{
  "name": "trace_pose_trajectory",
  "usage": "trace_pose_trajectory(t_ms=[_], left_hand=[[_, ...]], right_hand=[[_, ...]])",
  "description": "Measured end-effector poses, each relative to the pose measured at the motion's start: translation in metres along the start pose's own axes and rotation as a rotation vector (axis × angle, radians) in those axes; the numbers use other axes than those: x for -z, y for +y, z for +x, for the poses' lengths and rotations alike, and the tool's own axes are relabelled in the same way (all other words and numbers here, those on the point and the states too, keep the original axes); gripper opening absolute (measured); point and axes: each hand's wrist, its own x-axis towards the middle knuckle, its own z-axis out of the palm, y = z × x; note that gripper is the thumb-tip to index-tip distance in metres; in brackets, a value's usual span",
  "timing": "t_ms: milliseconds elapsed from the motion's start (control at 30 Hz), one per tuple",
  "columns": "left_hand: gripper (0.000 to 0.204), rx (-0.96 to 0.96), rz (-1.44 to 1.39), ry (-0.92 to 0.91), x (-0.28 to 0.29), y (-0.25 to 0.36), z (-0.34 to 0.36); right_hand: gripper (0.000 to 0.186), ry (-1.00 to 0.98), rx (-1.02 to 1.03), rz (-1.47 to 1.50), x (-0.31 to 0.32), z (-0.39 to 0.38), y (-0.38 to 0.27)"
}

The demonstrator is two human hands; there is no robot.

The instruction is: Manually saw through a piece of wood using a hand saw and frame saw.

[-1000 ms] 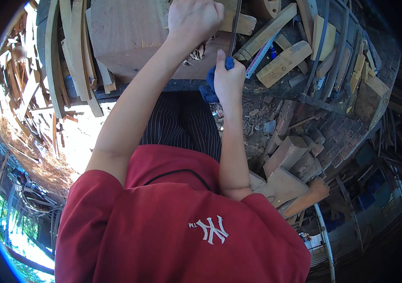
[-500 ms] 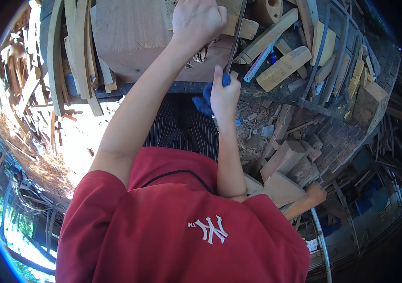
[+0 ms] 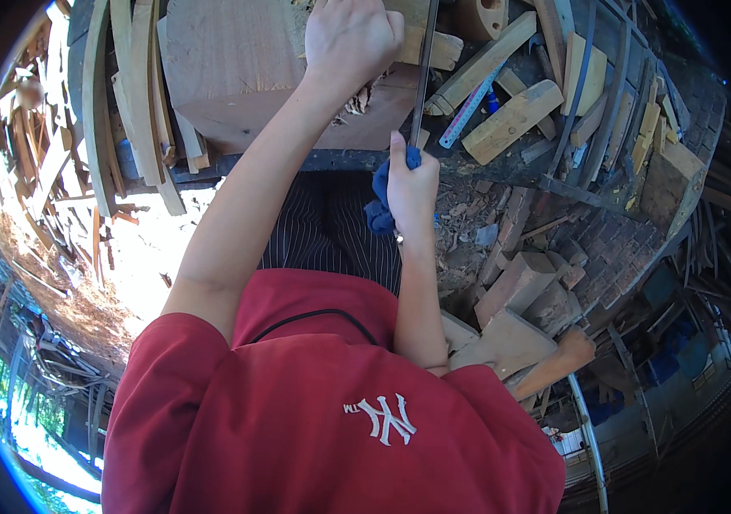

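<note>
My right hand [image 3: 414, 190] is wrapped round a bunched blue cloth [image 3: 380, 206] at the near end of a thin dark metal rod [image 3: 423, 86]. The rod runs away from me past the top edge of the view, along the right side of a large wood block [image 3: 237, 64]. Over that block, my left hand [image 3: 351, 44] is closed, with its fingertips cut off by the upper edge, so what it grips is hidden. Below the left hand, the block's near face has a rough, splintered hollow [image 3: 357, 101].
Long wood strips [image 3: 143, 94] lie left of the block. To the right are short wood pieces [image 3: 513, 122], a coloured ruler [image 3: 468, 113] and a drilled wood piece [image 3: 481, 17]. Offcuts [image 3: 515, 287] are heaped below the bench edge [image 3: 297, 161], near my right forearm.
My right hand has come a little toward my body with the cloth and the rod's end. The rod stands slightly straighter in view. My left hand stays over the block.
</note>
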Motion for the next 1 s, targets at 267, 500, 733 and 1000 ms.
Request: trace_pose_trajectory(t_ms=[267,500,733,1000], left_hand=[[0.064,0.035,-0.014,-0.021,-0.006,0.0,0.001],[0.066,0.026,-0.031,-0.016,-0.004,0.002,0.001],[0.066,0.025,-0.014,-0.004,-0.004,-0.002,0.0],[0.066,0.048,-0.052,-0.008,-0.003,-0.001,0.001]], right_hand=[[0.049,0.01,-0.072,0.149,-0.003,0.004,-0.022],[0.048,-0.056,-0.114,0.113,0.007,0.031,-0.057],[0.049,0.01,-0.092,0.046,-0.003,-0.008,-0.013],[0.048,0.003,-0.044,0.132,-0.003,0.003,-0.035]])
